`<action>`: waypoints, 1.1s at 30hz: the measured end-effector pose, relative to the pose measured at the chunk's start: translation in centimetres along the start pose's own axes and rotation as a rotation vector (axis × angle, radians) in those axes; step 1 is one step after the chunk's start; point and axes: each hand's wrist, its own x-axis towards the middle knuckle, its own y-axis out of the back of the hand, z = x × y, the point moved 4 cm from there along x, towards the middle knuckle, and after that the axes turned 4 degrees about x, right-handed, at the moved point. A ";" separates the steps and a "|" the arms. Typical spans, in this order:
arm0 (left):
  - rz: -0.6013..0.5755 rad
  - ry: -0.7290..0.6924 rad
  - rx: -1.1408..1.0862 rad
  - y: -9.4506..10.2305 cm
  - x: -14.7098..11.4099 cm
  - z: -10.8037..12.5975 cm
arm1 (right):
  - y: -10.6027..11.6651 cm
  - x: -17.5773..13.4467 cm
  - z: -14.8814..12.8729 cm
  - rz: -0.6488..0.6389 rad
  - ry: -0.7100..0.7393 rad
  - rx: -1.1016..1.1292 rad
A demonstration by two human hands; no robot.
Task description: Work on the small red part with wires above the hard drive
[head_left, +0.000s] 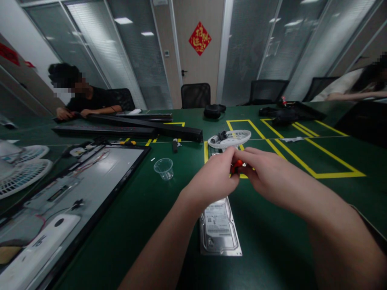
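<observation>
My left hand point(213, 177) and my right hand point(266, 173) meet in front of me with their fingers curled together. Between them shows a small red-and-black object point(237, 166), perhaps a tool handle; the fingers cover most of it. Both hands are closed around it. A silver hard drive point(220, 227) with a white label lies flat on the green table, below and nearer than my hands. Its far end is hidden behind my left hand. Just beyond the fingertips stands a white slotted basket point(243, 139) with dark parts in it.
A clear plastic cup point(164, 168) stands left of my hands. Further left lie an opened flat panel point(99, 173), a white power strip point(45, 245) and white fan grilles point(24, 173). Long black bars point(121, 131) lie behind. Two other people sit at the far sides.
</observation>
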 end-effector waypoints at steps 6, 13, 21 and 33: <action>-0.010 -0.024 0.034 -0.1 0.1 0.2 | 0.0 -0.1 0.3 -0.032 -0.121 -0.046; -0.012 -0.014 -0.001 0.0 0.0 0.1 | 0.2 -0.1 -0.1 0.003 0.001 0.009; -0.009 -0.008 0.011 0.2 0.0 0.3 | 0.0 -0.1 0.3 -0.015 -0.104 -0.045; -0.021 0.000 0.037 0.3 0.0 0.6 | 0.1 -0.1 0.2 -0.026 -0.127 -0.051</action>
